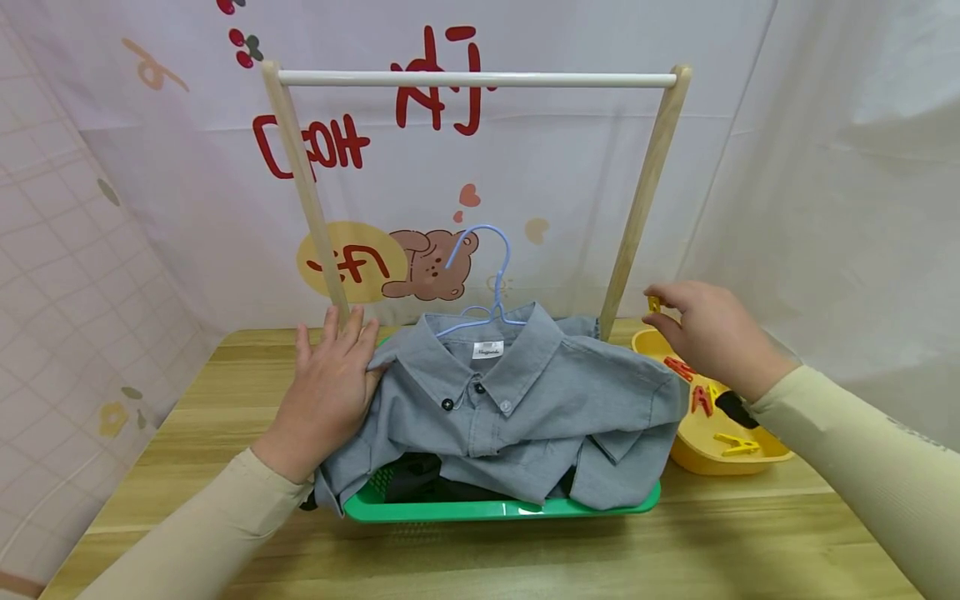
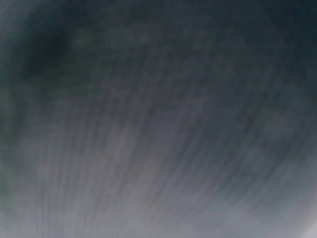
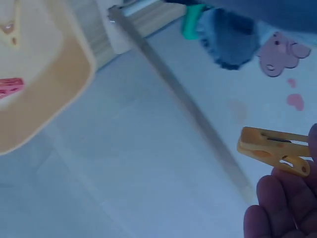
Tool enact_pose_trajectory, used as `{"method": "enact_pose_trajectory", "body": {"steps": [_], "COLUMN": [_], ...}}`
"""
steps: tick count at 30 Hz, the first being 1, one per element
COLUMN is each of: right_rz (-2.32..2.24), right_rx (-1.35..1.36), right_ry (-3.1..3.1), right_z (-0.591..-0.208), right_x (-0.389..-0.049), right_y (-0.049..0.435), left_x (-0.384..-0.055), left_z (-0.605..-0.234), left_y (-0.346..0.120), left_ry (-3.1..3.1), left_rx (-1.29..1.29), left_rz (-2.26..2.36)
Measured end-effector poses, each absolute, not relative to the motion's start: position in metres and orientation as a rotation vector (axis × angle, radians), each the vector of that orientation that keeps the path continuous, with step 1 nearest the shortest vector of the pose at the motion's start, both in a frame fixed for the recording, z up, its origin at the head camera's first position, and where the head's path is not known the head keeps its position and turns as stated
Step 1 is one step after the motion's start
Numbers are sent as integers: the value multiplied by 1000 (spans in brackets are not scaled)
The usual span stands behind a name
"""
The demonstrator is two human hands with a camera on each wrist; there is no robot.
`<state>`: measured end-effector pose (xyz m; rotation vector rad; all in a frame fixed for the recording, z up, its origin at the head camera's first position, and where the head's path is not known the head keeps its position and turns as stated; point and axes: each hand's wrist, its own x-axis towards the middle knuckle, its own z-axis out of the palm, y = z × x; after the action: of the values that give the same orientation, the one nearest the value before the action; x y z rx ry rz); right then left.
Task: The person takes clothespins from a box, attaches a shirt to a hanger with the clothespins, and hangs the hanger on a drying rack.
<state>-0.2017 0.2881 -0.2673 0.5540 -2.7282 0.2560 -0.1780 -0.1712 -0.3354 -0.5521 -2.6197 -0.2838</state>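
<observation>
The fingers [image 3: 271, 197] hold a yellow clothespin [image 3: 272, 148], while a red clip [image 3: 10, 87] lies in a basin [image 3: 59, 101].

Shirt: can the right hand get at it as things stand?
Probably yes. The right hand is off to the shirt's right, and nothing seems to block the way to the nearer sleeve. It does pinch a yellow clip, which may limit its grip.

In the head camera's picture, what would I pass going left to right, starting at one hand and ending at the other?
Left hand → gray shirt collar → the rack's right post → yellow clothespin → right hand, which pinches that clothespin.
</observation>
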Motion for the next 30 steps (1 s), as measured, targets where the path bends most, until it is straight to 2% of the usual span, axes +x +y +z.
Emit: {"method": "enact_pose_trajectory", "body": {"steps": [15, 30], "right_rz": [293, 384], "right_rx": [874, 1131], "right_ry": [-2153, -2028], "right_z": [-243, -232], "right_x": [-164, -149], "right_y": [224, 159], "left_x": [-177, -177], "left_z": [-336, -336], "left_y": [-171, -171], "left_ry": [-2615, -2602], "left_rx": [-552, -548], "left_rz": [-282, -286]}}
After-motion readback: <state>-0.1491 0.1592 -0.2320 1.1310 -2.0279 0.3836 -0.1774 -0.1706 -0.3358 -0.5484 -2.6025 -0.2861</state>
